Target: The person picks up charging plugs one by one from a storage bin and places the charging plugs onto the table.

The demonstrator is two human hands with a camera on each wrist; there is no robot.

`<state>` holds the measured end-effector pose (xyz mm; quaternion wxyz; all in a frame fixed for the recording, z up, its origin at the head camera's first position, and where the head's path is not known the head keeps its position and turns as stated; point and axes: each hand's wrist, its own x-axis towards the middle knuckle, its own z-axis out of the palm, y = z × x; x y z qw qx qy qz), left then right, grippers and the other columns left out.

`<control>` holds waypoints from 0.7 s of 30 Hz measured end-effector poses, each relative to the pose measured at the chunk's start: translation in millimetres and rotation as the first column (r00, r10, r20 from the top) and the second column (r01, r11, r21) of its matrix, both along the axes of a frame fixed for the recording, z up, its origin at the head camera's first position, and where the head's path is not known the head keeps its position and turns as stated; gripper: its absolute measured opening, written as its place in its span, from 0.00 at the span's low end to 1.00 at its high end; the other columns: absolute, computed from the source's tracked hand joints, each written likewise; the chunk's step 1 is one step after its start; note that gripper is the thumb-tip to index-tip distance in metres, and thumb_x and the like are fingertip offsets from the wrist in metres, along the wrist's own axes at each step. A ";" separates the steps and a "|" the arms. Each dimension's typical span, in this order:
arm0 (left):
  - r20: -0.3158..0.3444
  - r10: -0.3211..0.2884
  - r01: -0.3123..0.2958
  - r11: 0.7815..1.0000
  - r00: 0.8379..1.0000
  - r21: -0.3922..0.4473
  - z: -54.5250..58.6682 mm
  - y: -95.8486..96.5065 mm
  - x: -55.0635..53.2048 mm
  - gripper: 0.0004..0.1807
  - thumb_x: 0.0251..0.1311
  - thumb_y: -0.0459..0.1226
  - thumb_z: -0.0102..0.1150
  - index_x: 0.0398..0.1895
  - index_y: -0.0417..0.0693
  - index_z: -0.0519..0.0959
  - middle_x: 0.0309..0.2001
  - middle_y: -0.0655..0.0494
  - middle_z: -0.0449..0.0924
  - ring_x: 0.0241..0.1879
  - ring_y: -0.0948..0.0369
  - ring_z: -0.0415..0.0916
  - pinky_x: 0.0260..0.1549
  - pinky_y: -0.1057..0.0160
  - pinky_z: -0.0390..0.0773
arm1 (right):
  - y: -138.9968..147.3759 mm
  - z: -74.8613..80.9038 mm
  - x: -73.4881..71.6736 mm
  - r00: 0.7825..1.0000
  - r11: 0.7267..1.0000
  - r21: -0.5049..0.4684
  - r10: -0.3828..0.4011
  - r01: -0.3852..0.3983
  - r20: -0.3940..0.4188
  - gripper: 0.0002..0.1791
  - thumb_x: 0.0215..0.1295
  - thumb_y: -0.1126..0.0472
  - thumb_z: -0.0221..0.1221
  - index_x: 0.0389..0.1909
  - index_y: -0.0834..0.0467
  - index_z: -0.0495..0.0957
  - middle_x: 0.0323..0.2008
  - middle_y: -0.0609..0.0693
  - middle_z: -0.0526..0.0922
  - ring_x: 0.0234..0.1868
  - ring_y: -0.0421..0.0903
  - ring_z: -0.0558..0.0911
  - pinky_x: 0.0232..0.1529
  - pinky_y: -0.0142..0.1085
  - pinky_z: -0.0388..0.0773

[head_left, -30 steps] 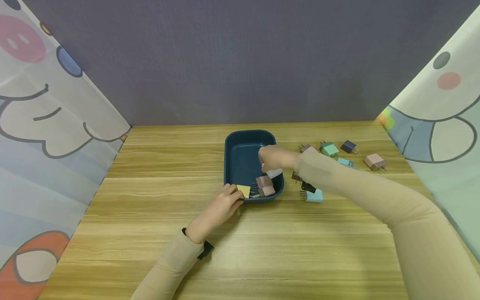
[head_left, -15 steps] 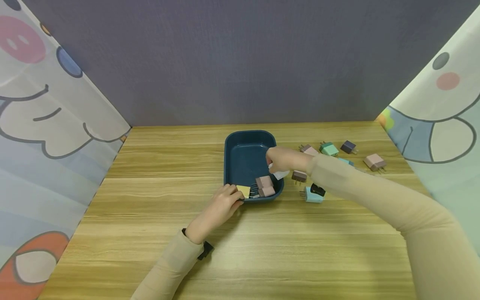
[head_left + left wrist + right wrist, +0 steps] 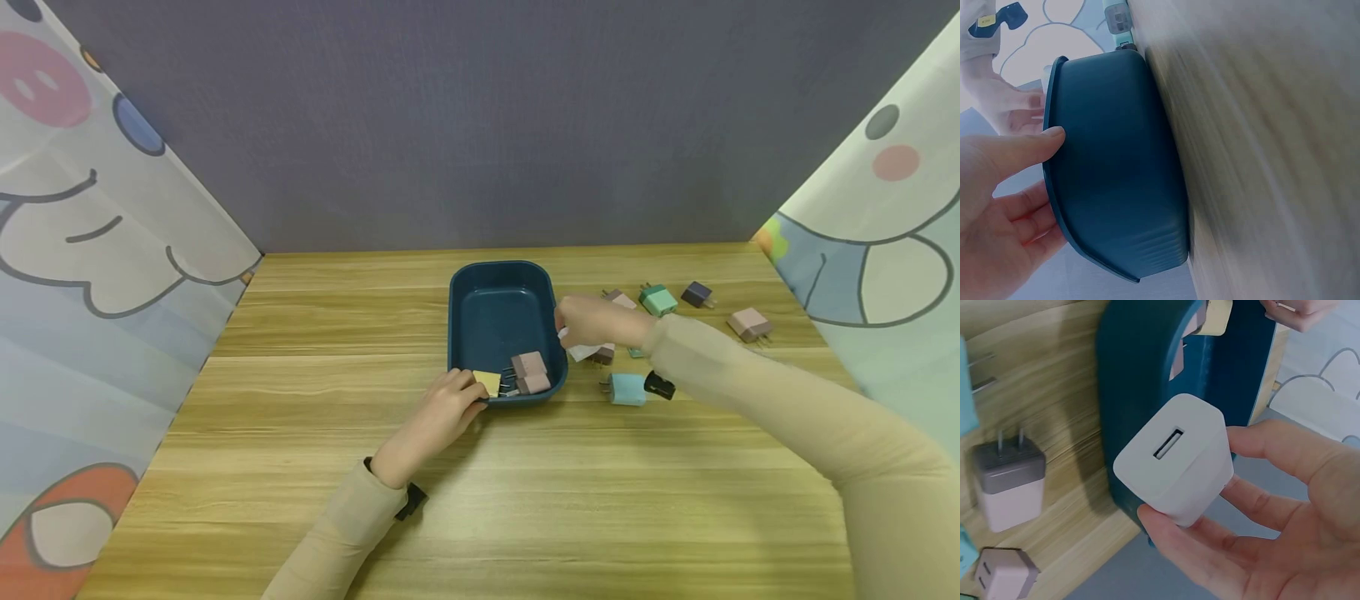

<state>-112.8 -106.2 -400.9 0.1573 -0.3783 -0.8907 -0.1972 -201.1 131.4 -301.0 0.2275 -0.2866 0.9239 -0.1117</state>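
A dark blue plastic bin [image 3: 491, 321] stands on the wooden table. My left hand [image 3: 442, 408] grips its near left rim; in the left wrist view, the thumb [image 3: 1035, 150] lies on the outer side and the other fingers reach behind the rim. My right hand [image 3: 596, 321] holds a white USB charger [image 3: 1175, 459] by its sides, just beyond the bin's right rim, the USB port facing the right wrist camera. Inside the bin, a yellow charger [image 3: 487, 382] and two pink-and-brown chargers [image 3: 531, 367] lie at the near end, the yellow one partly behind my left fingers.
Right of the bin lie several more chargers: a light blue one [image 3: 627, 389], a green one [image 3: 658, 300], a dark purple one [image 3: 697, 293] and a pink one [image 3: 750, 324]. Others are partly under my right arm. A grey panel [image 3: 495, 125] rises behind the table.
My right hand has moved right with the white charger, from over the bin to beyond its right rim. The left hand and the bin have stayed in place.
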 end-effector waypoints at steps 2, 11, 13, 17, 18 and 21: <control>-0.002 -0.002 0.002 1.000 1.000 0.000 0.1 0.1 0.0 0.04 0.46 0.31 0.64 0.26 0.46 0.78 0.24 0.58 0.69 0.25 0.63 0.63 0.25 0.68 0.64 | 4.6 -1.1 0.5 1.000 1.000 -0.004 -0.008 0.008 0.000 0.14 0.54 0.68 0.57 0.42 0.71 0.75 0.43 0.63 0.77 0.38 0.51 0.78 0.39 0.41 0.74; -0.004 -0.002 0.002 1.000 1.000 0.005 -0.2 0.0 0.0 0.05 0.45 0.31 0.65 0.26 0.45 0.78 0.24 0.58 0.69 0.25 0.63 0.63 0.25 0.68 0.64 | 23.7 0.0 3.9 0.998 0.998 0.038 -0.042 0.044 -0.051 0.14 0.54 0.64 0.58 0.41 0.67 0.76 0.39 0.59 0.79 0.23 0.41 0.74 0.37 0.44 0.70; -0.003 0.001 -0.001 1.000 1.000 0.002 -0.1 -0.1 0.2 0.05 0.46 0.31 0.65 0.26 0.45 0.78 0.24 0.57 0.69 0.25 0.63 0.63 0.25 0.68 0.64 | 27.8 0.6 4.2 0.998 0.998 0.021 -0.052 0.053 -0.041 0.13 0.54 0.65 0.58 0.40 0.68 0.76 0.39 0.60 0.78 0.24 0.42 0.74 0.35 0.42 0.71; 0.000 0.003 -0.003 1.000 1.000 -0.002 0.4 -0.1 0.3 0.05 0.46 0.31 0.64 0.26 0.46 0.78 0.24 0.57 0.70 0.25 0.63 0.63 0.25 0.68 0.64 | 35.2 1.8 4.8 0.997 0.998 0.007 -0.065 0.066 -0.030 0.13 0.54 0.67 0.56 0.40 0.70 0.76 0.40 0.62 0.77 0.26 0.45 0.74 0.27 0.36 0.72; -0.001 0.003 -0.003 1.000 1.000 -0.005 0.6 0.0 0.3 0.04 0.46 0.31 0.64 0.26 0.46 0.78 0.24 0.57 0.70 0.25 0.63 0.63 0.25 0.68 0.64 | 36.9 1.8 4.9 0.997 0.998 0.006 -0.069 0.069 -0.028 0.13 0.54 0.68 0.56 0.40 0.70 0.75 0.40 0.63 0.77 0.27 0.45 0.74 0.26 0.35 0.72; -0.004 0.004 -0.004 1.000 1.000 -0.010 0.9 0.2 0.5 0.04 0.46 0.31 0.64 0.26 0.45 0.78 0.24 0.57 0.70 0.25 0.63 0.63 0.25 0.68 0.64 | 42.3 1.5 5.3 0.997 0.997 0.007 -0.077 0.078 -0.026 0.14 0.54 0.69 0.55 0.41 0.71 0.75 0.42 0.64 0.76 0.27 0.46 0.74 0.27 0.35 0.72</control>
